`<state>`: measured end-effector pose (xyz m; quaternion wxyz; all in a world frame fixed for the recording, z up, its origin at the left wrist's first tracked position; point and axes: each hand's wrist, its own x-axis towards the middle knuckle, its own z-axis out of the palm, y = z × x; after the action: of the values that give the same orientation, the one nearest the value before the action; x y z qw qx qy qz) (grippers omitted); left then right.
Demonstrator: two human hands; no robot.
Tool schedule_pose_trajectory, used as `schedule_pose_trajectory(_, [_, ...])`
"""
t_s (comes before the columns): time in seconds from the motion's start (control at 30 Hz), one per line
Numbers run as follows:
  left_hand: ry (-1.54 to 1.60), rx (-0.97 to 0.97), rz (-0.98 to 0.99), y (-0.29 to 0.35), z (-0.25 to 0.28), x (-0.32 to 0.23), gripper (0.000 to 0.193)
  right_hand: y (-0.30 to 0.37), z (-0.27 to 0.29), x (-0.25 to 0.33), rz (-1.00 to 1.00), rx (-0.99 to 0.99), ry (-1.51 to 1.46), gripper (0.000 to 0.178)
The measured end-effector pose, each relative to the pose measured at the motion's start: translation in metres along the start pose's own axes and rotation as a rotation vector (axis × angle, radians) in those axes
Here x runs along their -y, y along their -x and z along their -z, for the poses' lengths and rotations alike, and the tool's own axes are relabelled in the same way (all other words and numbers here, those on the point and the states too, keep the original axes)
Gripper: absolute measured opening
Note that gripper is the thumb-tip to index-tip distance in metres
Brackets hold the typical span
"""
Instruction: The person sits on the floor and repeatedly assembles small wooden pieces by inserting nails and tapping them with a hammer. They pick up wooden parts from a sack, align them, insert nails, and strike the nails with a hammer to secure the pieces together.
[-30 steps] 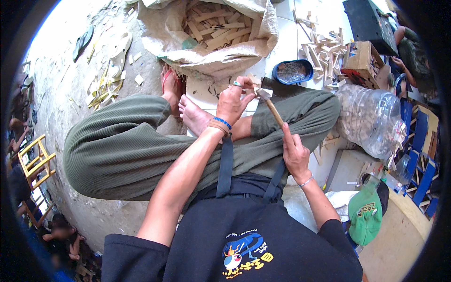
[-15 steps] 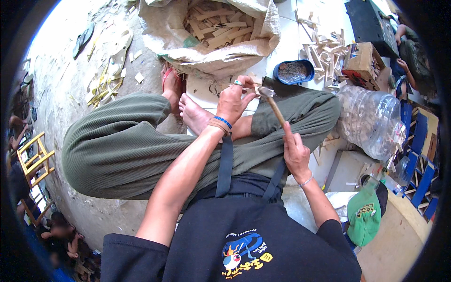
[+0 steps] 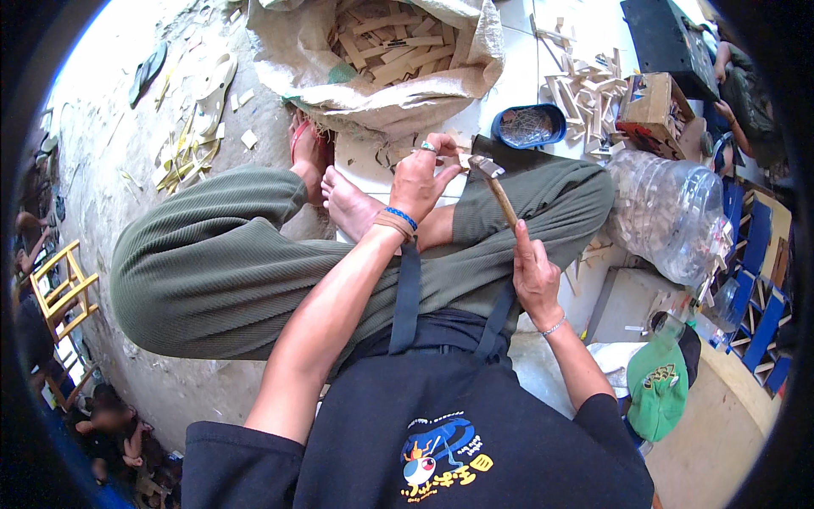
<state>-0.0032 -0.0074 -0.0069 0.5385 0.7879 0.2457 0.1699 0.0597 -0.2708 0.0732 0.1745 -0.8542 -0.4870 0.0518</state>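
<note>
My right hand (image 3: 536,276) is closed round the lower handle of a hammer (image 3: 502,202), its index finger stretched along the wood. The metal head lies over a small piece of wood (image 3: 464,159) near my left fingertips; whether they touch I cannot tell. My left hand (image 3: 417,180) pinches that wood piece between thumb and fingers, just beyond my bare foot (image 3: 349,204). Much of the wood is hidden by the fingers and the hammer head. Right of it, a blue oval tub (image 3: 557,127) holds many thin nails.
A woven sack (image 3: 292,76) full of wood strips stands ahead. More wood pieces (image 3: 585,97) lie in a heap beside a cardboard box (image 3: 636,109). A large clear plastic bottle (image 3: 670,216) and a green cap (image 3: 657,390) are on my right. Other people are at both edges.
The hammer head has tipped slightly, shifting a little to the right above the wood piece. My left hand has barely moved and keeps its pinch.
</note>
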Motion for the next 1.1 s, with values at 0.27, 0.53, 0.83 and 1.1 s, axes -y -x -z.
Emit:
schedule_pose_trajectory(0.27, [-0.002,-0.01,-0.002,0.0,0.0,0.0,0.041,-0.006,0.005,0.003,-0.015,0.038,0.021,0.072])
schedule_pose_trajectory(0.53, [-0.072,0.023,-0.008,0.002,0.0,0.007,0.033,0.004,0.015,-0.013,-0.145,-0.073,-0.231,0.062])
schedule_pose_trajectory(0.83, [0.259,-0.141,0.165,-0.022,0.018,-0.029,0.04,0.064,0.067,-0.064,-0.1,0.301,-0.208,0.025])
schedule_pose_trajectory(1.1, [0.951,0.082,0.355,-0.031,0.037,-0.07,0.051,0.017,0.071,-0.039,-0.077,0.137,-0.188,0.027])
